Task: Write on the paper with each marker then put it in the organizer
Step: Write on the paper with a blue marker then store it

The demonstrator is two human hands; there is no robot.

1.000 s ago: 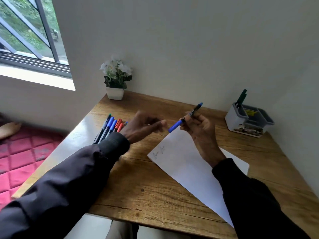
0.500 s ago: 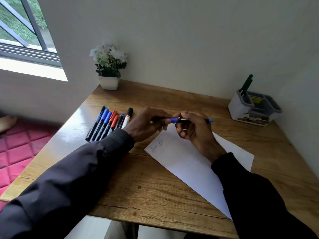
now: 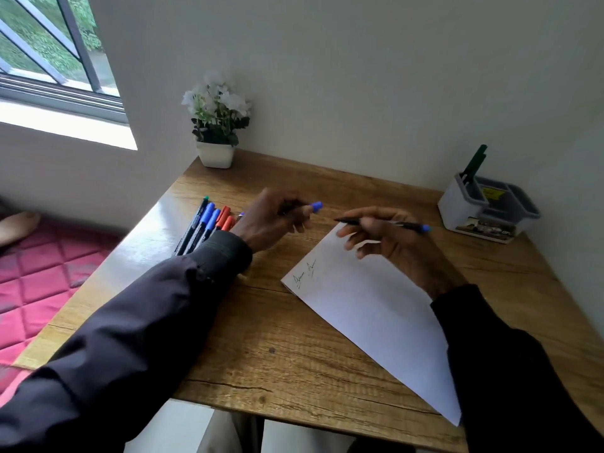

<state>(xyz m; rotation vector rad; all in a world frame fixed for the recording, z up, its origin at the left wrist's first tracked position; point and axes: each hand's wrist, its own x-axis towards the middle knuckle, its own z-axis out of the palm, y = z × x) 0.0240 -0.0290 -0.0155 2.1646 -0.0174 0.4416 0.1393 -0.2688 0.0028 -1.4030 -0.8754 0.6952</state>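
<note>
Right hand (image 3: 392,238) gripping uncapped marker (image 3: 380,221)

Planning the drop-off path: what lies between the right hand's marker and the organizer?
In the head view, only bare wooden tabletop lies between the blue marker in the right hand and the organizer.

blue cap (image 3: 316,206) pulled off marker (image 3: 382,223), hands now apart

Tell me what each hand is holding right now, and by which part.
The left hand pinches the blue cap at its open end. The right hand holds the uncapped marker around the middle of its barrel, tip pointing left.
</note>
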